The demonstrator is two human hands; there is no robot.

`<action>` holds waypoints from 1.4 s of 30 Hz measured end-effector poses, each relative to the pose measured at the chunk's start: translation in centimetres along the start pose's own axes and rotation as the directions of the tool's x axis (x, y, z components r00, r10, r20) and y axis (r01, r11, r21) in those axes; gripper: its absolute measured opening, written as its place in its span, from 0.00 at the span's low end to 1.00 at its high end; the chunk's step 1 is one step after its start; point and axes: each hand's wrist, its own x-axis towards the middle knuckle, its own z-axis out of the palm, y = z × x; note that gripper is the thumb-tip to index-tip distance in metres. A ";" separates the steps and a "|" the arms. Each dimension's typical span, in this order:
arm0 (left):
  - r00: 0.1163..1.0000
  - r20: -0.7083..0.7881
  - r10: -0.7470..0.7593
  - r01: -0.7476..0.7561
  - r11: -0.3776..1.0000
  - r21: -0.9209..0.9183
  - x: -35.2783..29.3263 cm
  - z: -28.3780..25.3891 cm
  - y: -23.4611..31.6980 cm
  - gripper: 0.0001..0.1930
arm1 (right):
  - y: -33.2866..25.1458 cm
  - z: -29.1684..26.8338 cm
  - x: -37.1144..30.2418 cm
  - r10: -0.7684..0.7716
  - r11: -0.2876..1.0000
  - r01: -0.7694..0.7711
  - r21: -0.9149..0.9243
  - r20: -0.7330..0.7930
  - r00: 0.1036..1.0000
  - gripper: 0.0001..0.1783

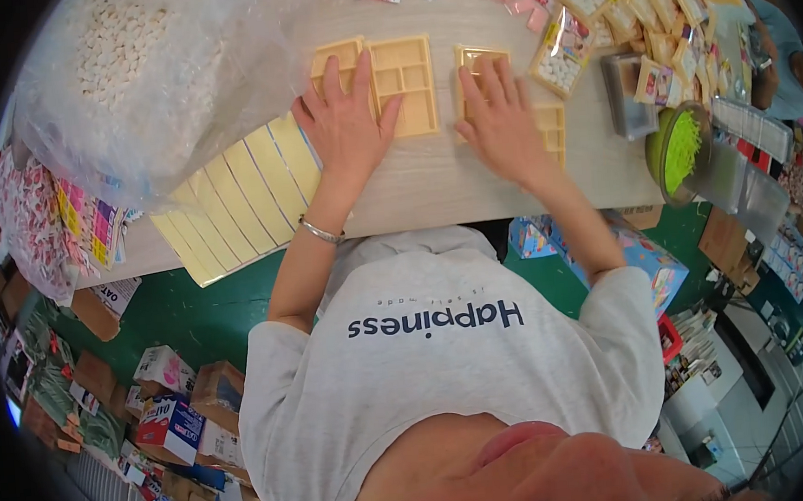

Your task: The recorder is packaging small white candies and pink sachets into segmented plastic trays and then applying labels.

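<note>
My left hand [346,124] lies with fingers spread over a pale yellow divided tray [412,64], touching its left side. Another such tray [336,48] sits against it on the left, partly under my fingers. To the right, my right hand [503,127] rests with outstretched fingers on a third pale yellow tray [481,52], covering much of it. A yellow tray section [553,133] with small compartments shows beside that wrist; I cannot tell whether it is part of the same tray. The trays' compartments that show hold nothing.
A large clear bag of white pellets [122,47] fills the table's far left. Yellow striped sheets [249,196] lie near the front edge. Filled packs [561,62] pile up at the far right, near a dark plastic container [630,95] and a bowl of green shreds [680,152].
</note>
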 end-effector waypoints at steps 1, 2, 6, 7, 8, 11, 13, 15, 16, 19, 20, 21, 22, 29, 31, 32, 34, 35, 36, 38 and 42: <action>1.000 -0.022 0.014 -0.014 1.000 0.005 -0.5 0.0 -0.1 0.36 | -1.2 0.9 -0.7 0.001 1.000 -0.001 0.007 0.004 1.000 0.42; 0.999 -0.047 0.026 -0.025 1.000 0.014 -1.3 -0.2 -0.3 0.35 | -2.5 1.7 -1.1 0.024 0.997 -0.022 0.077 -0.029 0.999 0.40; 0.994 -0.069 0.081 -0.081 0.997 0.010 -3.2 -0.2 -0.5 0.34 | -3.6 3.3 -0.6 0.106 0.982 -0.079 0.170 -0.153 0.983 0.39; 0.994 -0.067 0.083 -0.084 0.996 -0.008 -3.2 0.0 -0.8 0.34 | -3.3 3.2 -0.9 0.119 0.982 -0.092 0.166 -0.158 0.980 0.39; 0.995 -0.063 0.078 -0.080 0.997 -0.019 -3.3 -0.1 -1.0 0.34 | -3.3 3.0 -1.1 0.123 0.980 -0.087 0.181 -0.202 0.972 0.39; 0.999 -0.023 0.023 -0.024 1.000 -0.014 -3.6 -0.8 -1.2 0.37 | -1.3 1.9 -4.4 0.193 0.969 -0.126 0.211 -0.337 0.922 0.40; 0.997 0.008 0.076 -0.076 0.997 -0.008 -4.0 -2.1 -0.6 0.38 | 0.7 0.9 -7.9 0.238 0.961 -0.149 0.234 -0.424 0.874 0.40; 0.988 0.052 0.145 -0.145 0.989 -0.016 -4.1 -2.0 1.5 0.39 | 2.1 0.6 -11.6 0.293 0.949 -0.313 -0.032 -0.272 0.916 0.38; 0.967 0.084 0.242 -0.238 0.970 -0.050 -3.9 -1.5 3.0 0.39 | 2.3 1.8 -12.3 0.297 0.948 -0.316 -0.032 -0.271 0.916 0.38; 0.934 0.097 0.343 -0.338 0.939 -0.072 -3.9 0.0 4.4 0.39 | 2.6 4.4 -12.8 0.259 0.964 -0.267 -0.004 -0.229 0.938 0.36; 0.936 0.079 0.343 -0.340 0.939 -0.054 -4.1 0.5 4.6 0.39 | 1.9 4.8 -11.6 0.280 0.959 -0.284 0.023 -0.255 0.926 0.35; 0.936 0.081 0.341 -0.338 0.940 -0.054 -4.2 0.8 4.6 0.39 | 1.3 5.0 -10.5 0.305 0.952 -0.303 0.050 -0.280 0.910 0.34; 0.934 0.064 0.352 -0.348 0.935 -0.068 -4.4 0.9 4.4 0.39 | 0.7 5.0 -9.4 0.301 0.953 -0.299 0.051 -0.278 0.912 0.34; 0.931 0.037 0.364 -0.361 0.930 -0.062 -4.6 1.0 3.0 0.41 | -0.3 5.5 -4.6 0.268 0.962 -0.233 0.139 -0.342 0.901 0.34; 0.956 0.000 0.295 -0.292 0.947 -0.135 -5.7 -1.5 2.0 0.43 | -1.1 5.3 -4.8 0.232 0.970 -0.197 0.144 -0.295 0.927 0.34; 0.969 -0.052 0.241 -0.247 0.940 -0.234 -6.5 -2.6 1.2 0.45 | -2.1 4.4 -5.1 0.272 0.962 -0.244 0.123 -0.333 0.903 0.36; 1.000 -0.004 0.026 -0.026 0.999 -0.022 -8.6 -4.2 -2.6 0.46 | -3.8 3.5 -4.7 0.301 0.954 -0.280 0.109 -0.369 0.879 0.38; 0.985 0.001 -0.175 0.172 0.970 0.174 -9.9 -4.9 -5.2 0.47 | -4.9 3.3 -4.3 0.192 0.980 -0.161 0.113 -0.371 0.909 0.40; 0.966 -0.050 -0.252 0.257 0.955 0.150 -11.8 -5.0 -7.9 0.47 | -6.0 3.1 -3.8 0.083 0.992 -0.042 0.116 -0.375 0.923 0.42; 0.941 -0.102 -0.322 0.333 0.936 0.113 -14.5 -5.0 -12.0 0.46 | -9.2 3.3 -1.4 -0.018 0.995 0.051 0.080 -0.369 0.929 0.42; 0.960 0.057 -0.275 0.257 0.942 0.217 -14.7 -5.4 -15.5 0.48 | -12.7 4.9 3.8 -0.155 0.988 0.148 -0.046 -0.276 0.949 0.42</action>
